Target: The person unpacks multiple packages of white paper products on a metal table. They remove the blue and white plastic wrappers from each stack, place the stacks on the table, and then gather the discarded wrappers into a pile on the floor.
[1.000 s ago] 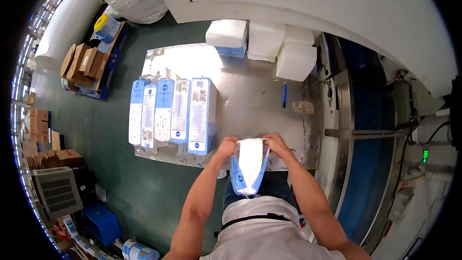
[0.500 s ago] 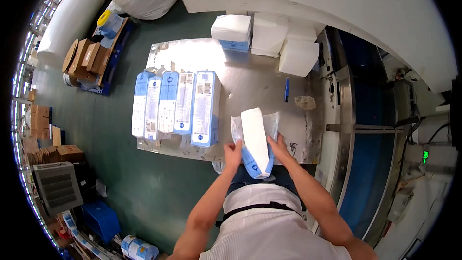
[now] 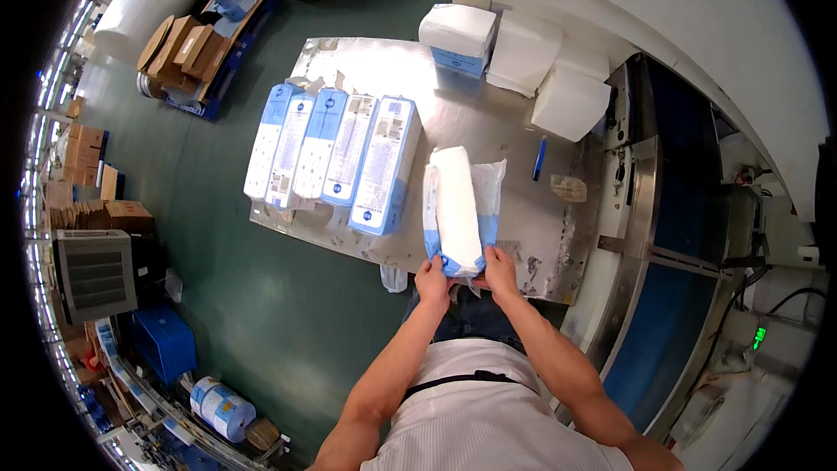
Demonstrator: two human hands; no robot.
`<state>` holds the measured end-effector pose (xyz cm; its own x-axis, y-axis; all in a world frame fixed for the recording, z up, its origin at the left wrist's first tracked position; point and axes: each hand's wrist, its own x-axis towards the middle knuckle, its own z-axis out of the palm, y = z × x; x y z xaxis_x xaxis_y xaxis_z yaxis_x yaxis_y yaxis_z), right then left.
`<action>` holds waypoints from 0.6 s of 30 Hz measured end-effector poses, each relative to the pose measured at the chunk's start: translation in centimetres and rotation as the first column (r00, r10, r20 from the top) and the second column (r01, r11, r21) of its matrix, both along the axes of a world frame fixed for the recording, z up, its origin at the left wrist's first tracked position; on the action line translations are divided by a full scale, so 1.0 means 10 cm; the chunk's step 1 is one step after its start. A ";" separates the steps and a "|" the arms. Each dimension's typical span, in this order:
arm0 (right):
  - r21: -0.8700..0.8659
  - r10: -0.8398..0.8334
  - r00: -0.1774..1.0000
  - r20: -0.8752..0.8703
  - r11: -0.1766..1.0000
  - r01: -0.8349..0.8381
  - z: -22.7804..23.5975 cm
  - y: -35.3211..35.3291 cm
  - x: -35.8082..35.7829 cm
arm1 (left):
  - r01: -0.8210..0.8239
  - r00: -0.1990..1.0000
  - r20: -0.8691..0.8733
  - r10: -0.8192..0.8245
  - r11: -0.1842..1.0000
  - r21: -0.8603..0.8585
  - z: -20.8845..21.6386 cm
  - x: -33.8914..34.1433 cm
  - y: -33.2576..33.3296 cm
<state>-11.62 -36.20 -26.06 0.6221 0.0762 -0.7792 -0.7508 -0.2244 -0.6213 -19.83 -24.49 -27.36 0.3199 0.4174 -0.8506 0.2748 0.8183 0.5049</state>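
At the near edge of the metal table point(image 3: 340, 249), my left hand point(image 3: 432, 283) and my right hand point(image 3: 500, 272) pinch the two sides of a blue-and-white plastic bag point(image 3: 489, 196) at its near end. Inside it lies a long white stack of soft sheets point(image 3: 457, 205), its top uncovered and its far end past the film. The loose clear film stands out on the right of the stack. To the left, several filled blue-and-white packs point(image 3: 384, 166) lie side by side, apart from my hands.
At the table's far right stand white stacks point(image 3: 571, 103), one partly in a blue wrapper point(image 3: 458, 61). A blue pen point(image 3: 539, 159) lies near them. A machine with a blue belt point(image 3: 658, 331) borders the right side. Boxes on a blue pallet point(image 3: 196, 48) stand far left.
Both hands have shifted from the bag's sides down to its near end. The stack and bag now lie farther onto the table. The whole view has turned and shifted a little.
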 end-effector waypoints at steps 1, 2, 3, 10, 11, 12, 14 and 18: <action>0.035 -0.045 0.999 -0.017 0.998 0.046 -0.11 -0.04 -0.01 | -0.088 0.995 0.035 0.091 0.993 -0.084 0.01 -0.01 0.00; 0.068 -0.091 0.995 -0.035 0.993 0.094 -0.26 -0.08 -0.02 | -0.124 0.989 0.066 0.134 0.983 -0.138 -0.10 -0.09 -0.03; 0.101 -0.138 0.989 -0.057 0.984 0.144 -0.36 -0.11 -0.03 | -0.168 0.983 0.052 0.179 0.970 -0.174 -0.19 -0.14 -0.06; 0.291 -0.352 0.892 -0.284 0.854 0.430 -0.52 -0.14 -0.01 | -0.356 0.891 0.057 0.451 0.770 -0.530 -0.75 -0.18 -0.06; 0.321 -0.363 0.882 -0.301 0.832 0.452 -0.60 -0.16 0.01 | -0.344 0.891 0.056 0.451 0.748 -0.567 -0.85 -0.17 -0.05; 0.350 -0.369 0.872 -0.321 0.809 0.472 -0.69 -0.20 0.00 | -0.232 0.939 0.097 0.329 0.817 -0.527 -0.96 -0.18 -0.02; 0.347 -0.298 0.905 -0.304 0.850 0.397 -0.73 -0.23 0.03 | 0.001 0.985 0.159 0.073 0.906 -0.423 -1.08 -0.20 0.08; 0.406 -0.278 0.899 -0.337 0.819 0.405 -0.94 -0.31 0.14 | 0.216 0.972 0.168 -0.165 0.909 -0.358 -0.88 0.03 0.21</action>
